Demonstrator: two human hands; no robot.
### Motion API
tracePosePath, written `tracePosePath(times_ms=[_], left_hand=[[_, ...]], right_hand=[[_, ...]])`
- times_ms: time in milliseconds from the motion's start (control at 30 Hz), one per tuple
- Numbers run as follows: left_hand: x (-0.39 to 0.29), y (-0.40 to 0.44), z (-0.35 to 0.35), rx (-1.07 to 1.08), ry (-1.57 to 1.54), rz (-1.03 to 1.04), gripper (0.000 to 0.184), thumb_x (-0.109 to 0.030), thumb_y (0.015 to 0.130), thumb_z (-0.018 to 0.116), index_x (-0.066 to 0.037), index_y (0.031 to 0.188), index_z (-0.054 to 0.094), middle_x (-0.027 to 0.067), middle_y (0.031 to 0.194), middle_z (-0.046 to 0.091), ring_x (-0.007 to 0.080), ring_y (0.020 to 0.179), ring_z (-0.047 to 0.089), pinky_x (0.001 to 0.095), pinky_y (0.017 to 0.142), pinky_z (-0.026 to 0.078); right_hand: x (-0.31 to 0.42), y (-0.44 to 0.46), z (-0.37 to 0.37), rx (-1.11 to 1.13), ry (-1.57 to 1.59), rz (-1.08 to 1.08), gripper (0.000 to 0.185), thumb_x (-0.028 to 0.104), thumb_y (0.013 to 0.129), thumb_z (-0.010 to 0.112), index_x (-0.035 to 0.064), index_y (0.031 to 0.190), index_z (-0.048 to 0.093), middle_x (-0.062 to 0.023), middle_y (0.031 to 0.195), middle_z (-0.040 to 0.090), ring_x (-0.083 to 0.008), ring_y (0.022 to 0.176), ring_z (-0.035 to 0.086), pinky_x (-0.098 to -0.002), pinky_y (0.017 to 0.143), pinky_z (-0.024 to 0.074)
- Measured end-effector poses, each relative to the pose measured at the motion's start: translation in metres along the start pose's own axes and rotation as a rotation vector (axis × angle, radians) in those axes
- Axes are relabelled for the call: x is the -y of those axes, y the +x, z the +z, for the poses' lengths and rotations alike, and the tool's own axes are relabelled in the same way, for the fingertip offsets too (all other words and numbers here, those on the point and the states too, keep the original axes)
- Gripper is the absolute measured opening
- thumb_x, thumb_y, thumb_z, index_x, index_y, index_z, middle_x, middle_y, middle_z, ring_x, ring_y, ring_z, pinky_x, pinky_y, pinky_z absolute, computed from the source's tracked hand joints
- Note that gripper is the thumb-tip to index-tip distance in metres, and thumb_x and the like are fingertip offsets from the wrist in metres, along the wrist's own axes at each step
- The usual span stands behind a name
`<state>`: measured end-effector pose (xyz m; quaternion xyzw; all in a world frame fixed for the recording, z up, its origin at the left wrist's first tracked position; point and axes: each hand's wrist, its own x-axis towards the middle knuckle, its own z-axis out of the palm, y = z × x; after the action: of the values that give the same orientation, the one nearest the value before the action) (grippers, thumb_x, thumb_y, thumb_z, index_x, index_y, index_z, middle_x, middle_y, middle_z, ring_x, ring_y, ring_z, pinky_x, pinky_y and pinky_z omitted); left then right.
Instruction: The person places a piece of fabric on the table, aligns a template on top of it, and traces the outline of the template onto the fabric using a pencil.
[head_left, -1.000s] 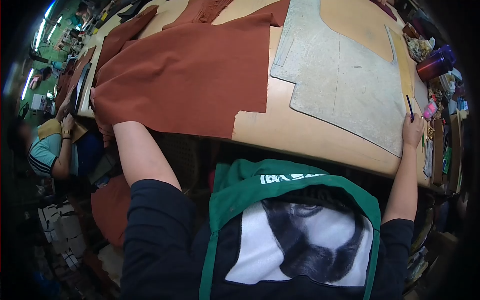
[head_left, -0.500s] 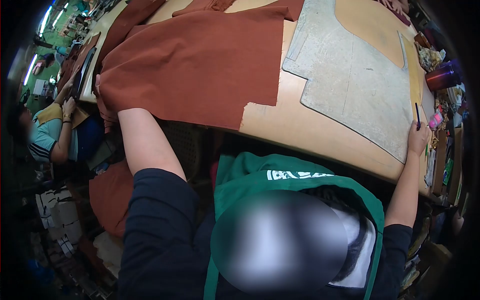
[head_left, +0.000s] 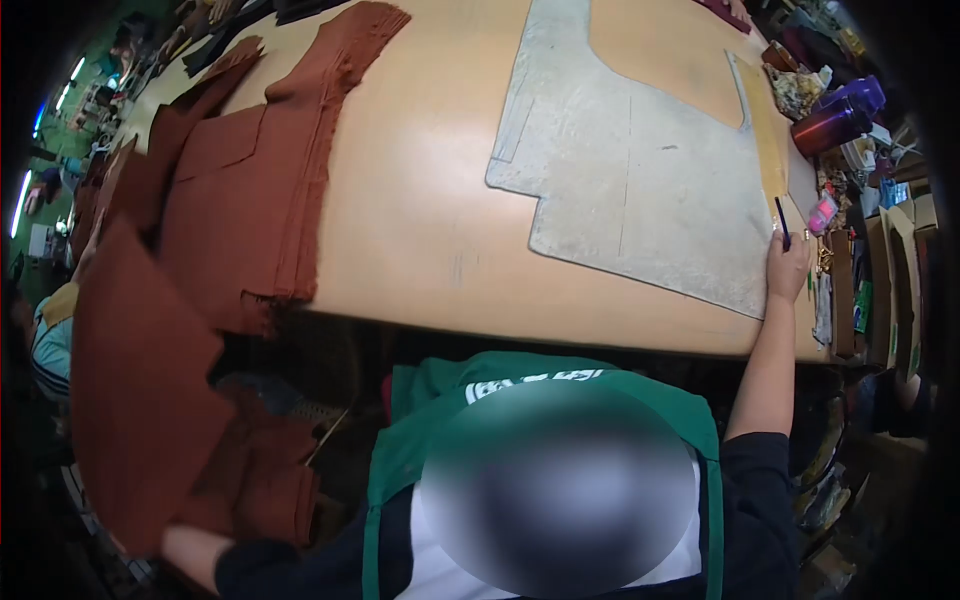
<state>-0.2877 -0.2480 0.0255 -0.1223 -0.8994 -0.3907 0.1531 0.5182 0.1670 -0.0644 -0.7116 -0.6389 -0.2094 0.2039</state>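
Observation:
A rust-brown piece of cloth point(head_left: 150, 380) hangs off the table's left end, its upper part raised. My left hand point(head_left: 168, 543) is at its lower edge, the fingers mostly hidden by the cloth; it carries the piece. My right hand point(head_left: 790, 265) is closed around a dark pen point(head_left: 781, 222), which points upward. It rests by the lower right corner of a large grey pattern board point(head_left: 665, 190) lying flat on the table. A stack of rust-brown cloth point(head_left: 240, 180), with frayed edges and a dark marked line, lies on the table's left side.
The pale table point(head_left: 420, 200) runs across the view. Along its right side stand a dark metallic tumbler point(head_left: 832, 125), a pink item point(head_left: 822, 214) and cardboard point(head_left: 900, 285). More rust-brown cloth point(head_left: 275, 490) hangs low on the left. A co-worker in a light-blue shirt point(head_left: 52, 345) is at far left.
My left hand has drawn the cloth piece off the table, down and to the left, uncovering bare tabletop and the cloth stack. My right hand still holds the pen beside the board.

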Motion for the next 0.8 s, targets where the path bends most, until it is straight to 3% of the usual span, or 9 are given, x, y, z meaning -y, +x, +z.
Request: tracePosePath(times_ms=[333,400,467,533,633,800], left_hand=[[-0.003,-0.031,0.039,0.131,0.183,0.104,0.039,-0.035,0.080,0.051,0.002,0.091,0.056,0.0166,0.089,0.057,0.0321,0.079,0.053,0.0422,0.069,0.043],[-0.004,-0.033,0.047,0.150,0.189,0.115,0.039,-0.035,0.080,0.051,0.002,0.091,0.057,0.0166,0.088,0.057,0.0322,0.078,0.053,0.0421,0.069,0.043],[-0.005,-0.033,0.052,0.164,0.200,0.123,0.039,-0.035,0.080,0.051,0.002,0.091,0.057,0.0167,0.088,0.057,0.0323,0.077,0.053,0.0421,0.068,0.043],[-0.009,-0.033,0.059,0.177,0.198,0.141,0.040,-0.036,0.080,0.051,0.002,0.090,0.057,0.0167,0.087,0.057,0.0324,0.076,0.054,0.0421,0.068,0.043],[-0.013,-0.032,0.065,0.184,0.196,0.157,0.040,-0.037,0.080,0.051,0.002,0.090,0.057,0.0167,0.086,0.057,0.0326,0.075,0.054,0.0420,0.067,0.043],[-0.016,-0.032,0.071,0.198,0.198,0.165,0.041,-0.038,0.080,0.052,0.002,0.089,0.057,0.0168,0.084,0.057,0.0328,0.073,0.054,0.0420,0.065,0.044]], right_hand=[[0.004,0.008,-0.002,0.046,0.073,0.001,0.022,0.024,0.078,0.054,0.0026,0.081,0.057,-0.0173,0.079,0.053,-0.0360,0.075,0.049,-0.0428,0.070,0.0389],[0.018,0.021,-0.011,-0.103,0.436,0.165,0.025,0.027,0.081,0.052,0.0034,0.079,0.057,-0.0136,0.075,0.055,-0.0285,0.071,0.050,-0.0379,0.065,0.0395],[0.048,0.037,-0.036,-0.063,1.292,0.738,0.028,0.033,0.085,0.049,0.0065,0.077,0.056,-0.0082,0.073,0.055,-0.0191,0.066,0.049,-0.0307,0.058,0.0384],[0.073,0.047,-0.065,-0.030,1.758,0.989,0.030,0.037,0.086,0.047,0.0090,0.078,0.055,-0.0036,0.068,0.053,-0.0127,0.061,0.046,-0.0262,0.055,0.0363],[0.085,0.046,-0.078,0.131,1.979,0.937,0.035,0.041,0.086,0.045,0.0073,0.084,0.056,-0.0009,0.064,0.048,-0.0121,0.059,0.042,-0.0255,0.056,0.0344],[0.100,0.039,-0.097,0.170,1.964,0.860,0.037,0.040,0.087,0.043,0.0055,0.088,0.057,0.0004,0.067,0.049,-0.0113,0.061,0.044,-0.0249,0.058,0.0344]])
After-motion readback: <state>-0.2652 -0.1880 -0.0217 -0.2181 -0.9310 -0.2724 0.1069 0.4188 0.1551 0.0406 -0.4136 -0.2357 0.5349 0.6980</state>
